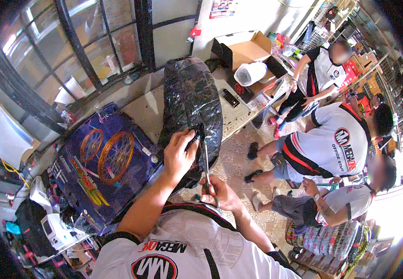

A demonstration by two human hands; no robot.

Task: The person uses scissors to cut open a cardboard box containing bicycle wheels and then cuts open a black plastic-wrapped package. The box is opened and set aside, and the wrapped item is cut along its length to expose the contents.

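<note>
A long bundle wrapped in shiny black plastic (190, 93) lies on the table ahead of me, stretching away toward the wall. My left hand (181, 153) is closed at the near part of it, with the fingertips pinching a dark fold of the plastic. In my right hand (222, 194) is a pair of scissors (206, 162), held by the handles. The scissors' metal blades point away from me, up to the plastic beside my left fingers. Whether the blade tips are inside the plastic is hard to make out.
Left of the bundle lies a dark blue package (81, 151) printed with orange spoked wheels. An opened cardboard box (250, 49), a white tub-like object (251, 73) and a black phone (230, 97) sit on the far table. Three people are at the right, near stacked tyres (334, 237).
</note>
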